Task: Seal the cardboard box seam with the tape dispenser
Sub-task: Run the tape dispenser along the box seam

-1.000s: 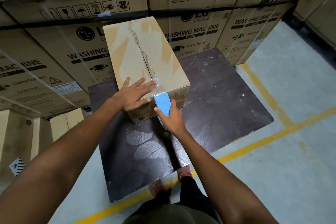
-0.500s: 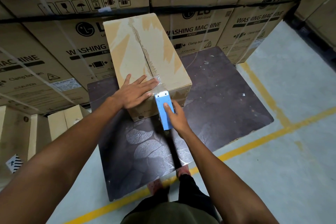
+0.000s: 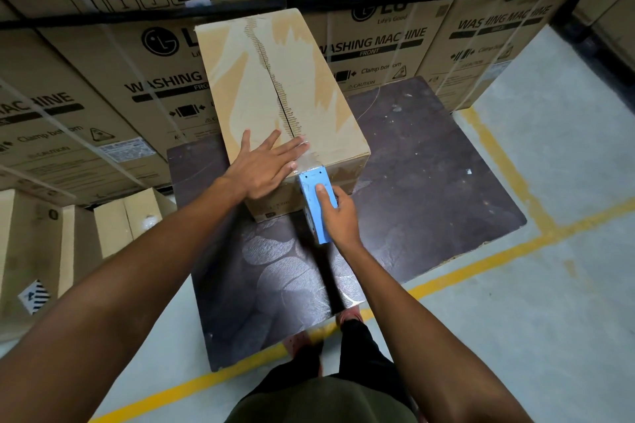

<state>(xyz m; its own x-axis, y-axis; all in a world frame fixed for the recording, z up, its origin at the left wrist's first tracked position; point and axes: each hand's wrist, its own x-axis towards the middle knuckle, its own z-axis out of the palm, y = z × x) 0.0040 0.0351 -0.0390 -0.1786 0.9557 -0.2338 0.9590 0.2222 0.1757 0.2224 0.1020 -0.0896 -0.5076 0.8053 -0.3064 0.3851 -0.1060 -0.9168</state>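
Note:
A long cardboard box [image 3: 309,93] lies on a dark board, its torn centre seam [image 3: 275,82] running away from me. My left hand [image 3: 263,166] lies flat on the box's near top, fingers spread, fingertips on a short piece of clear tape [image 3: 305,156] at the seam's near end. My right hand [image 3: 338,216] grips a blue tape dispenser [image 3: 314,197], index finger along its top. The dispenser's head sits at the box's near top edge, its body hanging down in front of the near face.
The dark board [image 3: 429,182] rests on a grey floor with yellow lines [image 3: 491,154]. Stacked washing-machine cartons [image 3: 395,27] wall off the back and left. Smaller cartons [image 3: 113,223] stand at the left. My feet [image 3: 350,314] are at the board's near edge.
The dispenser has tipped from facing up at the near edge to hanging down along the box's front, and my right hand has slid down with it. The left hand stays flat.

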